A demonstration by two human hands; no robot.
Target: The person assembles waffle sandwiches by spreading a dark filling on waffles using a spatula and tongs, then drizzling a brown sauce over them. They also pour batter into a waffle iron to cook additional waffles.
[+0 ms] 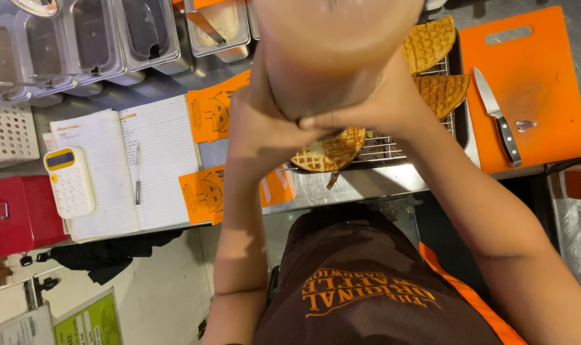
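Steel counter; both hands clasp blurred tan cup.

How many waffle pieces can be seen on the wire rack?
3. One waffle piece lies at the rack's far end, a second just below it, and a third at the near edge, partly under the hands. The cup held close to the camera may hide more.

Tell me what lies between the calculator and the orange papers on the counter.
In the head view, an open lined notebook with a pen on it lies between the calculator and the orange papers.
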